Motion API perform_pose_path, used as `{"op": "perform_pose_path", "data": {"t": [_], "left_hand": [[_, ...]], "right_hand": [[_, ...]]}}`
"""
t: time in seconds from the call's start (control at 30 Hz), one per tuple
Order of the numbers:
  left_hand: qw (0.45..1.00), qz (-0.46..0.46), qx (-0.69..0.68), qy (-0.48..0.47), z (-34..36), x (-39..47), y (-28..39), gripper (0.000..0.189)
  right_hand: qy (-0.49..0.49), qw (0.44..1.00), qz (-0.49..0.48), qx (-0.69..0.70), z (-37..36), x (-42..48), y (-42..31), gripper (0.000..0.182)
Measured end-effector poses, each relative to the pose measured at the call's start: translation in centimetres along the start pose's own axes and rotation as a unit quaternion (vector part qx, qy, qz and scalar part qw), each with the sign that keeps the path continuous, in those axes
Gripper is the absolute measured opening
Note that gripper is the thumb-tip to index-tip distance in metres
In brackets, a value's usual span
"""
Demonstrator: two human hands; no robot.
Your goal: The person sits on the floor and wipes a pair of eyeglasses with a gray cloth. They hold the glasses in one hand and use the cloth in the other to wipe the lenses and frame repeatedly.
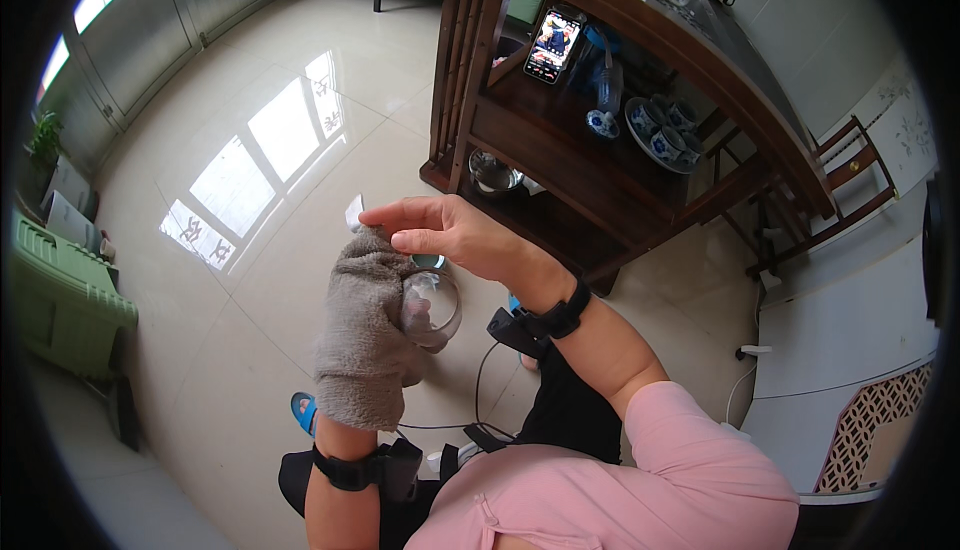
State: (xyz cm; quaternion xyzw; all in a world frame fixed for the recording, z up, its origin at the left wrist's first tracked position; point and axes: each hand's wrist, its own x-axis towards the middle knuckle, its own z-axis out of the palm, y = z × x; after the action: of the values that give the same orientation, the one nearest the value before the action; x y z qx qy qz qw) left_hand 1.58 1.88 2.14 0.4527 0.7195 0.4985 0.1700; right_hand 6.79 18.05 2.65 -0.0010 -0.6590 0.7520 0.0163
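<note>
A grey plush cloth cover [360,325] hides my left hand and wrist; my left forearm [345,437] enters its lower end. On the cover's right side is a clear, round piece with a rim [431,310], and what look like fingertips show faintly through it. My right hand [457,238] grips the top of the cover between thumb and index finger. A small white tag [355,214] sticks up beside the index fingertip. How my left hand is shaped inside cannot be seen.
A dark wooden table [555,126] stands ahead, its shelf bearing a lit phone [553,45] and a plate of blue-and-white cups [664,133]. Below sits a metal bowl [495,172]. A green bin [67,302] is at left. A black cable [480,377] hangs near my lap.
</note>
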Motion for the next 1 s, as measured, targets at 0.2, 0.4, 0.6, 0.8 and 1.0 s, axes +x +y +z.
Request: {"op": "perform_pose_path", "data": {"t": [0.2,0.4,0.6,0.8,1.0], "left_hand": [[0.966,0.017,0.242,-0.094,-0.5,-1.4,1.5,0.057],[0.997,-0.014,0.048,-0.066,0.3,-3.0,0.4,0.047],[0.956,-0.122,-0.256,-0.077,-1.0,-1.6,4.4,0.036],[0.99,0.028,-0.109,-0.082,-2.8,-1.7,2.0,0.029],[0.992,-0.003,-0.087,0.092,-0.7,-2.4,-1.6,0.035]], "right_hand": [[-0.024,0.999,-0.024,0.003,-0.2,-0.3,-0.3,0.039],[-0.076,0.997,-0.029,-0.017,-0.4,-0.3,-0.4,0.039],[-0.038,0.999,0.001,0.021,0.0,-0.3,0.0,0.038],[0.041,0.998,0.021,-0.033,-0.9,0.2,1.0,0.037],[0.026,0.998,-0.005,-0.064,0.1,-0.3,0.1,0.034]]}}
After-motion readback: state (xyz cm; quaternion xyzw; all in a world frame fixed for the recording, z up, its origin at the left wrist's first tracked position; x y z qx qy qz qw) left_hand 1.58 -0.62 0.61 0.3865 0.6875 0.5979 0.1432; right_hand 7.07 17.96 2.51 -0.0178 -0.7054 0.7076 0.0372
